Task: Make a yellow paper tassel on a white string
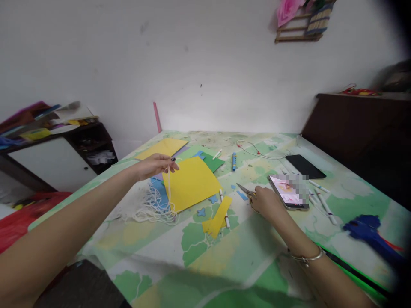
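While left hand [157, 166] hovers palm-down, fingers pinching white string [170, 188] | right hand [266, 201] low, fingers gripping scissors [245, 189]

The smooth, plastic-looking tablecloth [205, 265] carries a matt, paper-like yellow sheet [192, 184], a glossy-screened phone [284, 190] and, near the surface's right edge, a blue plastic-looking tool [364, 226], while the white string [156, 207] looks soft and fibrous, the scissors' [244, 190] blades metallic and the bracelet [306, 259] shiny metal.
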### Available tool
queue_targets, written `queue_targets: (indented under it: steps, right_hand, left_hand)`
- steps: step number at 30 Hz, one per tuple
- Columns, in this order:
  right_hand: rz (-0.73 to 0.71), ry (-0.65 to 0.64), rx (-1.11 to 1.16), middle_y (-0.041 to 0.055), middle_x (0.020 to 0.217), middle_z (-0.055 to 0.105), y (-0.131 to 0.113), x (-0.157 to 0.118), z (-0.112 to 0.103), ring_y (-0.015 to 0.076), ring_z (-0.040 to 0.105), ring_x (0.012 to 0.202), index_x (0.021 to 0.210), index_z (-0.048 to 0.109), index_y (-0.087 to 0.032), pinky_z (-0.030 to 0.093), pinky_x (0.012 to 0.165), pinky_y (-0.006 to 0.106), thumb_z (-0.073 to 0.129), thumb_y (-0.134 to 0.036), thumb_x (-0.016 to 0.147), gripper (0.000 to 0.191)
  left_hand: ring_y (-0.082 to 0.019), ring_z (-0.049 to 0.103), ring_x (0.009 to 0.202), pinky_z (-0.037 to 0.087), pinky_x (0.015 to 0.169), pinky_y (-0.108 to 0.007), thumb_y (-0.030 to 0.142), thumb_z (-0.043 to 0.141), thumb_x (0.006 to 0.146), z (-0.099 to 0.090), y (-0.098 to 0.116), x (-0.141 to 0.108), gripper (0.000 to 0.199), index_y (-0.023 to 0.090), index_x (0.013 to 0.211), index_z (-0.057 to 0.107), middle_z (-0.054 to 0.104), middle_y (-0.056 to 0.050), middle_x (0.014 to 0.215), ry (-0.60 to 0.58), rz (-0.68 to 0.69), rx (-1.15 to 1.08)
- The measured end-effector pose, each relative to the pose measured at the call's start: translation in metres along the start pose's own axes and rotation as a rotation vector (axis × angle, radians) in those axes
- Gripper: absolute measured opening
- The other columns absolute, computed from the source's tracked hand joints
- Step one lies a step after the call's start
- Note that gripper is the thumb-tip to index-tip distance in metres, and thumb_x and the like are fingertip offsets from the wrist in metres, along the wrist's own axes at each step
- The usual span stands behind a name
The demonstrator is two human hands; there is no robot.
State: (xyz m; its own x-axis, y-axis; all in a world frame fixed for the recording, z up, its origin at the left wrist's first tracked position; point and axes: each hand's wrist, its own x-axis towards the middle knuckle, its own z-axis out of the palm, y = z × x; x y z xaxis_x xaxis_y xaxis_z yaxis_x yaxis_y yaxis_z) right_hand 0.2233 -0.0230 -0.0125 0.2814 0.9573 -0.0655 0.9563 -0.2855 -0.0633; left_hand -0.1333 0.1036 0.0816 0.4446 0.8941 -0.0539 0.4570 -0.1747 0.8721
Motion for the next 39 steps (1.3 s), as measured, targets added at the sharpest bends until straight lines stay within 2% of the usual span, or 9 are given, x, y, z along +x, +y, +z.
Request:
queue_targets:
  steps: [4, 9, 12, 15, 20, 24, 31, 35, 39]
  right_hand:
    - [-0.005, 0.024, 0.028, 0.0067, 0.099, 0.064, 0.003, -0.002, 0.001, 0.0184, 0.063, 0.089, 0.101, 0.061, -0.011, 0.052, 0.080, 0.038, 0.056, -0.031, 0.092, 0.022]
    - [-0.026, 0.095, 0.175, 0.0143, 0.095, 0.065, 0.005, -0.008, -0.012, 0.0262, 0.062, 0.095, 0.095, 0.063, -0.006, 0.049, 0.083, 0.045, 0.057, -0.020, 0.088, 0.016]
    - [-0.120, 0.137, 0.356, 0.0205, 0.103, 0.065, 0.000, -0.014, -0.029, 0.0296, 0.062, 0.098, 0.105, 0.061, -0.005, 0.047, 0.084, 0.045, 0.056, -0.015, 0.086, 0.022]
    - [-0.303, 0.081, 0.592, 0.0082, 0.108, 0.067, -0.014, -0.022, -0.045, 0.0171, 0.066, 0.086, 0.115, 0.057, -0.018, 0.052, 0.074, 0.028, 0.056, -0.027, 0.088, 0.028]
    - [-0.524, -0.221, 1.182, 0.0051, 0.095, 0.069, -0.036, -0.035, -0.049, 0.0100, 0.062, 0.061, 0.099, 0.064, -0.017, 0.047, 0.048, 0.020, 0.065, -0.031, 0.079, 0.025]
    - [-0.498, -0.345, 1.421, 0.0008, 0.063, 0.064, -0.034, -0.034, -0.035, 0.0076, 0.052, 0.047, 0.077, 0.065, -0.014, 0.040, 0.043, 0.019, 0.067, -0.029, 0.075, 0.016]
    - [-0.333, -0.141, 1.558, 0.0003, 0.082, 0.063, -0.022, -0.026, -0.024, 0.0070, 0.053, 0.052, 0.089, 0.061, -0.017, 0.042, 0.047, 0.020, 0.066, -0.028, 0.078, 0.016]
    - [-0.418, -0.264, 1.725, 0.0012, 0.088, 0.061, -0.025, -0.030, -0.023, 0.0116, 0.058, 0.071, 0.099, 0.061, -0.020, 0.047, 0.063, 0.025, 0.066, -0.028, 0.080, 0.022]
    - [-0.460, -0.316, 1.698, -0.0037, 0.067, 0.053, -0.024, -0.034, -0.024, 0.0087, 0.047, 0.057, 0.088, 0.062, -0.019, 0.038, 0.055, 0.022, 0.066, -0.028, 0.081, 0.012]
  left_hand:
    - [-0.033, 0.060, 0.104, 0.046, 0.083, -0.041, 0.045, 0.066, 0.070, -0.006, 0.013, 0.016, 0.037, 0.015, 0.091, 0.072, 0.069, -0.015, 0.109, 0.156, -0.038, 0.206]
    - [-0.039, 0.032, 0.134, 0.029, 0.106, -0.048, 0.039, 0.063, 0.074, 0.005, 0.035, 0.023, 0.063, 0.013, 0.130, 0.052, 0.040, -0.015, 0.146, 0.349, 0.027, 0.328]
    - [-0.029, 0.045, 0.128, 0.037, 0.104, -0.040, 0.041, 0.053, 0.083, 0.039, 0.055, 0.008, 0.059, 0.021, 0.137, 0.045, 0.046, -0.008, 0.143, 0.252, 0.096, 0.279]
    - [-0.026, 0.044, 0.130, 0.035, 0.106, -0.037, 0.045, 0.054, 0.085, 0.086, 0.076, -0.016, 0.050, 0.026, 0.132, 0.052, 0.049, -0.003, 0.142, 0.017, 0.165, 0.141]
    - [-0.024, 0.030, 0.138, 0.029, 0.110, -0.037, 0.055, 0.051, 0.086, 0.141, 0.090, -0.034, 0.053, 0.031, 0.133, 0.050, 0.041, 0.002, 0.147, -0.172, 0.138, -0.105]
    - [-0.025, 0.032, 0.137, 0.028, 0.111, -0.043, 0.052, 0.056, 0.085, 0.154, 0.075, -0.028, 0.050, 0.028, 0.128, 0.055, 0.043, -0.001, 0.146, -0.224, 0.096, -0.306]
    - [-0.025, 0.033, 0.136, 0.027, 0.111, -0.044, 0.047, 0.055, 0.086, 0.161, 0.057, -0.028, 0.040, 0.029, 0.120, 0.061, 0.046, 0.000, 0.144, -0.255, 0.015, -0.386]
    - [-0.024, 0.030, 0.138, 0.026, 0.112, -0.040, 0.047, 0.051, 0.088, 0.166, 0.068, -0.029, 0.045, 0.031, 0.130, 0.052, 0.042, 0.003, 0.146, -0.323, 0.027, -0.292]
    - [-0.023, 0.033, 0.137, 0.028, 0.111, -0.040, 0.043, 0.048, 0.089, 0.168, 0.072, -0.029, 0.044, 0.029, 0.130, 0.052, 0.044, 0.003, 0.145, -0.366, 0.092, -0.218]
